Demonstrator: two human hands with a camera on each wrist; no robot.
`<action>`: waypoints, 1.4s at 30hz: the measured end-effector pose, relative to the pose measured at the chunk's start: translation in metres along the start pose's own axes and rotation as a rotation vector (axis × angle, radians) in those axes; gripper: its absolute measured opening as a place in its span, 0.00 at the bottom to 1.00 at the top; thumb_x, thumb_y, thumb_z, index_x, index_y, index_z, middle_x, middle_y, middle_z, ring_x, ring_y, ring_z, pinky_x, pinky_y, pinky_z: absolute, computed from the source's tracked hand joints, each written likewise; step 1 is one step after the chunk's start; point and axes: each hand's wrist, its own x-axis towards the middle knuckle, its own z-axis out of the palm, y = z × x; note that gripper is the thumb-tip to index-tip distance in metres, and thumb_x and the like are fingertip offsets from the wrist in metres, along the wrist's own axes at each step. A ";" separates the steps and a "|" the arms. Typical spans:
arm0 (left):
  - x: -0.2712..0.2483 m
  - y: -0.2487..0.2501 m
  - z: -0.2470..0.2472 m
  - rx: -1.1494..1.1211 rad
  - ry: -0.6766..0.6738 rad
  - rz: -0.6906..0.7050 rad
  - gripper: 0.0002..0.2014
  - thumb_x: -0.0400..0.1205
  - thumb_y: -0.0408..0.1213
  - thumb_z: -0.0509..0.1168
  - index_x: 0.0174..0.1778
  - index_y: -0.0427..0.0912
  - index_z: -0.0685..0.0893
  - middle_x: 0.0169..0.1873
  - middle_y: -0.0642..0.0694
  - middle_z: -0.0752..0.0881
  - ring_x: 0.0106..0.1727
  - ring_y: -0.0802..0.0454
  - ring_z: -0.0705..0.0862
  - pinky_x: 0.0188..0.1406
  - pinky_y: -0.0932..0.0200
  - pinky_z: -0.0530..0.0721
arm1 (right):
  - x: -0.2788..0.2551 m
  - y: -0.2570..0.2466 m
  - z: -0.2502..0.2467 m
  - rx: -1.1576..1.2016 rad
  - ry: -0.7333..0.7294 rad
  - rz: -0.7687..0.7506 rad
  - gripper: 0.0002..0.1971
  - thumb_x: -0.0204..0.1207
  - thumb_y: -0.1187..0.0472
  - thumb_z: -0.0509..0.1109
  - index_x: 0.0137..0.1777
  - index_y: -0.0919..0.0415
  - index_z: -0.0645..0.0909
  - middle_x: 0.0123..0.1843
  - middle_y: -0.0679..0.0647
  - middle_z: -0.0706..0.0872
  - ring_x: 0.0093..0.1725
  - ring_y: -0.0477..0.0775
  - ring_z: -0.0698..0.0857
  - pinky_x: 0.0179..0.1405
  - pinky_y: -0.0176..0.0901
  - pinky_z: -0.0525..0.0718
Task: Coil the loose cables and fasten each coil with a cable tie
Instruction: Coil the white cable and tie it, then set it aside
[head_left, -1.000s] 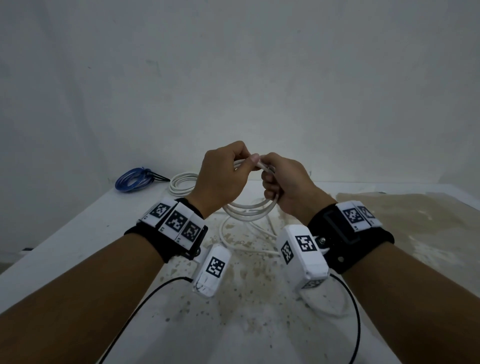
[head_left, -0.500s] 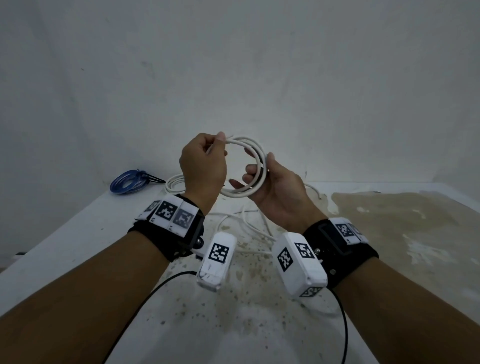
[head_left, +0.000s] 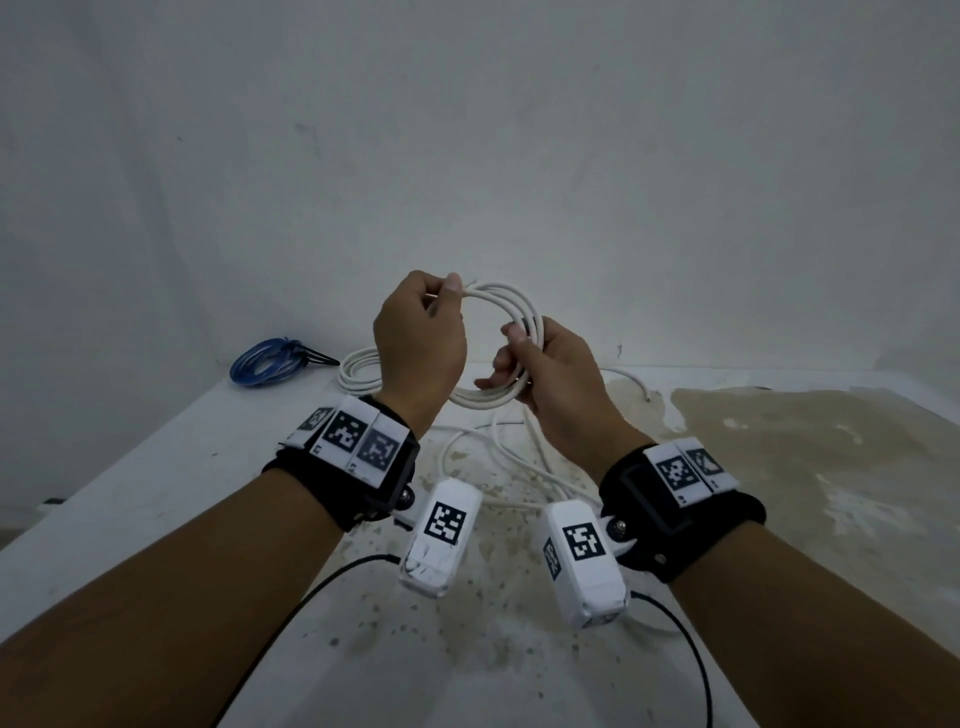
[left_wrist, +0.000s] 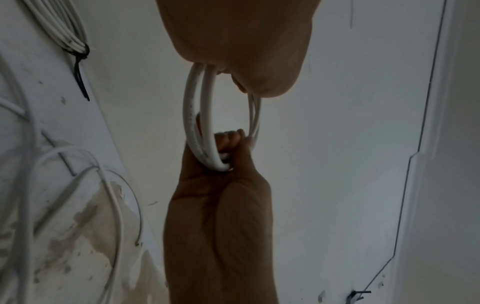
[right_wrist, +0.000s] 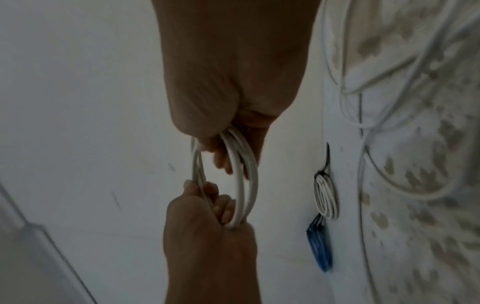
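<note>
I hold a white cable coil (head_left: 522, 304) of a few loops upright above the table. My left hand (head_left: 441, 306) pinches its top-left arc between thumb and fingers. My right hand (head_left: 519, 358) grips the lower-right arc with fingers curled round the strands. In the left wrist view the coil (left_wrist: 197, 115) runs from my left hand (left_wrist: 233, 51) down into the right hand (left_wrist: 226, 160). In the right wrist view the coil (right_wrist: 244, 185) hangs between the right hand (right_wrist: 228, 133) and the left hand (right_wrist: 207, 205). The cable's loose tail (head_left: 493, 452) trails onto the table. No cable tie shows on this coil.
A blue coil (head_left: 265, 358) bound with black ties lies at the table's back left. Beside it lies a white coil (head_left: 358, 371), tied with a black cable tie (left_wrist: 80, 67). The white table (head_left: 156, 467) is stained brown at the right and meets a wall behind.
The hands, close together a second ago with the loops hanging below, have moved apart and lifted the coil upright. Since half a second ago the grip has barely shifted.
</note>
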 end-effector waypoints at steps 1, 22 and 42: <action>0.000 -0.001 -0.001 0.024 -0.002 0.038 0.13 0.86 0.46 0.62 0.41 0.43 0.83 0.30 0.54 0.84 0.32 0.59 0.80 0.35 0.61 0.74 | 0.001 -0.001 -0.005 -0.163 0.001 -0.017 0.05 0.86 0.66 0.65 0.54 0.69 0.79 0.36 0.60 0.87 0.33 0.57 0.89 0.43 0.55 0.91; -0.012 -0.004 -0.011 -0.018 -0.366 0.323 0.09 0.87 0.38 0.64 0.45 0.39 0.85 0.37 0.56 0.90 0.43 0.62 0.89 0.44 0.64 0.84 | 0.020 -0.041 -0.007 -0.323 -0.066 0.218 0.20 0.85 0.49 0.63 0.43 0.65 0.85 0.21 0.48 0.67 0.21 0.47 0.65 0.28 0.44 0.70; -0.046 0.036 0.067 -0.092 -0.642 0.077 0.09 0.84 0.38 0.67 0.41 0.40 0.88 0.34 0.51 0.90 0.37 0.62 0.88 0.42 0.67 0.81 | -0.017 -0.039 -0.099 -0.229 0.177 0.236 0.27 0.87 0.45 0.59 0.49 0.68 0.88 0.27 0.56 0.83 0.26 0.55 0.80 0.32 0.46 0.82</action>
